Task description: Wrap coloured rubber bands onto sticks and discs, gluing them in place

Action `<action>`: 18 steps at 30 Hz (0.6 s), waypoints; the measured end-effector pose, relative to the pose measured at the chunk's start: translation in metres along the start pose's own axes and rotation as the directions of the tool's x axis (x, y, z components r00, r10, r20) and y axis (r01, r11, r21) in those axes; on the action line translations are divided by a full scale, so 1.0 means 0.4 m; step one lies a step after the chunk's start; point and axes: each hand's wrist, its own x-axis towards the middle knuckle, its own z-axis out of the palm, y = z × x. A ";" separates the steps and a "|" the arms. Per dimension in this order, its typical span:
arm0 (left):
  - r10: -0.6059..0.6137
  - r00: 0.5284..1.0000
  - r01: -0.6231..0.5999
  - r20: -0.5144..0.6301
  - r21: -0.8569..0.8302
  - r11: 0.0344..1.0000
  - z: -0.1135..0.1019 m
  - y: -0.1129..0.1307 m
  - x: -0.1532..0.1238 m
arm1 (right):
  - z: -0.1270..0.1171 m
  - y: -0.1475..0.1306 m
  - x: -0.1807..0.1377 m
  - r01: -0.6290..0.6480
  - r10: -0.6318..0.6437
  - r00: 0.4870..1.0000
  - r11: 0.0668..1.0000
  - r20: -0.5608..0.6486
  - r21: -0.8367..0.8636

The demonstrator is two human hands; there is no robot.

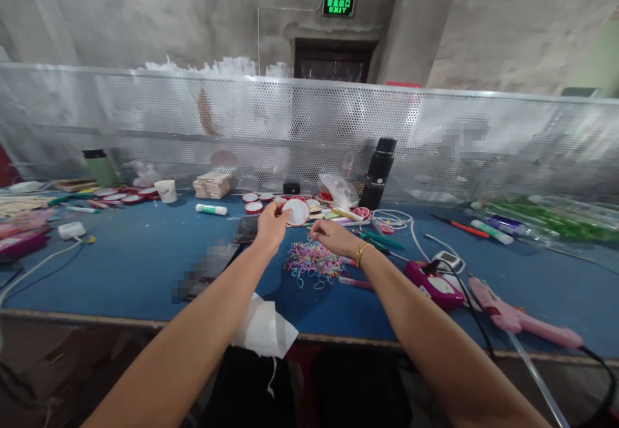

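Note:
My left hand (pixel 273 225) grips a round white disc (pixel 296 212) with a red rim by its left edge, holding it above the table. To its right, my right hand (pixel 333 237) is closed, thumb and fingers pinched together; whatever they hold is too small to make out. Just below that hand lies a pile of small coloured rubber bands (pixel 314 265). More red-rimmed discs (pixel 253 207) rest behind the left hand. A dark case (pixel 246 229) sits beside the left wrist.
At the back stands a black bottle (pixel 378 173) before a perforated metal screen (pixel 416 125). A pink glue gun (pixel 522 318) and a purple power strip (pixel 435 286) lie on the right with cables. A paper cup (pixel 166 191) and a glue stick (pixel 211 209) are left.

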 end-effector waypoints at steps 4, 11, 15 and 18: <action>-0.001 1.000 0.001 0.009 0.004 1.000 0.003 0.003 -0.002 | -0.002 0.002 -0.006 -0.021 0.011 0.997 0.990 0.076 0.138; -0.022 0.999 0.022 0.045 0.004 1.000 0.003 0.011 -0.006 | -0.015 0.010 -0.008 -0.006 0.006 1.000 1.000 0.026 -0.024; -0.024 0.999 0.024 0.047 0.006 1.000 0.004 0.012 -0.008 | -0.018 0.007 -0.008 0.022 -0.028 0.997 0.997 0.077 0.074; -0.017 0.999 0.017 0.030 -0.003 1.000 0.005 0.012 -0.008 | -0.017 0.007 -0.008 0.008 -0.011 0.997 0.999 0.077 0.039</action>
